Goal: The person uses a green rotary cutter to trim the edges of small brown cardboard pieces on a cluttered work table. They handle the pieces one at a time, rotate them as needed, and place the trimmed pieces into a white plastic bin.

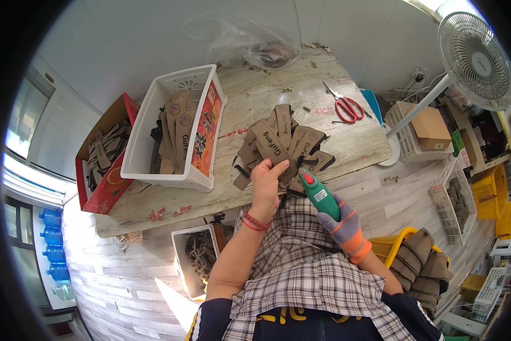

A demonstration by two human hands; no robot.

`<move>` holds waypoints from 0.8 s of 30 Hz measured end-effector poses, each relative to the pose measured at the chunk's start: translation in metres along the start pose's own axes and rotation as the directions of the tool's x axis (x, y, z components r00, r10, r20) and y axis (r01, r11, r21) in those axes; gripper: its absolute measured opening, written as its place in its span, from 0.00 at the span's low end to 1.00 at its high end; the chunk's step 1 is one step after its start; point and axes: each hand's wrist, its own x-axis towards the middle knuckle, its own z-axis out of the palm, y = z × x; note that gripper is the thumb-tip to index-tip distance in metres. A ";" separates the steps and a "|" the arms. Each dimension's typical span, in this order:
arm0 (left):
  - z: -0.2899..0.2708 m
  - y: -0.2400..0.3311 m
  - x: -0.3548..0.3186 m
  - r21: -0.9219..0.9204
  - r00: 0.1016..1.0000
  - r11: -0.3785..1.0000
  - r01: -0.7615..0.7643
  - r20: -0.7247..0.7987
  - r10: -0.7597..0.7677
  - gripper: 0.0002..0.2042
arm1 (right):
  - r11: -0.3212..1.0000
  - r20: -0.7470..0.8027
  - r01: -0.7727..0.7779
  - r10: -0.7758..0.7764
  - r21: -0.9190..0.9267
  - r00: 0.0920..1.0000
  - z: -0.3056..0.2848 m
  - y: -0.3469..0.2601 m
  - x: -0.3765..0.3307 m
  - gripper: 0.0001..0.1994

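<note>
- The left hand [268,181], bare with a red bracelet at the wrist, closes its fingers on a brown die-cut cardboard piece [273,149] at the near edge of a loose heap of such pieces [292,145].
- The right hand [342,223], in a grey glove with an orange cuff, is wrapped tight around a green handheld power tool with a red tip [319,193]; the tip points at the heap, just beside the left hand.
- The heap lies on a worn wooden worktable [250,102], near its front edge.
- A white plastic basket [179,128] with more brown pieces stands left of the heap.
- A red cardboard box [105,150], also filled with pieces, sits just beyond the basket.
- Red-handled scissors [346,105] lie to the right, well apart from the hands.
- A white standing fan [474,57] rises at the far right.
</note>
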 end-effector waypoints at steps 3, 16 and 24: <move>0.000 0.001 0.000 0.002 1.000 1.000 0.002 0.004 -0.002 0.05 | 1.000 -0.001 0.011 -0.011 -0.013 1.000 0.000 0.001 0.000 0.28; 0.004 -0.004 -0.007 0.045 0.998 0.998 0.047 0.044 -0.049 0.05 | 0.993 -0.002 -0.061 0.062 0.105 0.998 0.002 0.000 0.005 0.28; 0.001 0.003 -0.018 0.096 0.997 0.994 -0.055 -0.049 0.059 0.04 | 0.982 -0.040 -0.081 0.089 0.171 0.995 0.002 -0.004 0.011 0.27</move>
